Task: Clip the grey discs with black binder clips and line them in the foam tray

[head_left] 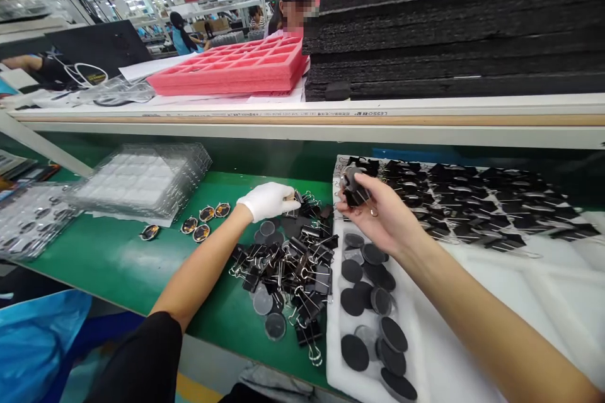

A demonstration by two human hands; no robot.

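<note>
My left hand (268,201), in a white glove, reaches to the far edge of a heap of black binder clips (283,261). Its fingers are pinched on a binder clip (297,196), partly hidden by the glove. My bare right hand (378,211) is raised above the white foam tray (333,327), closed on a black binder clip (355,194) with a dark round piece against it. Round clear and black discs (262,300) lie among the heaped clips. More black discs (354,352) sit in the tray's left column, below my right hand.
Rows of clipped black pieces (467,198) fill the tray's far part. Several round watch-like parts (201,232) lie left of my left hand, near stacked clear plastic trays (142,179). A shelf edge (302,123) crosses ahead, bearing pink foam (231,69) and black sheets (449,25).
</note>
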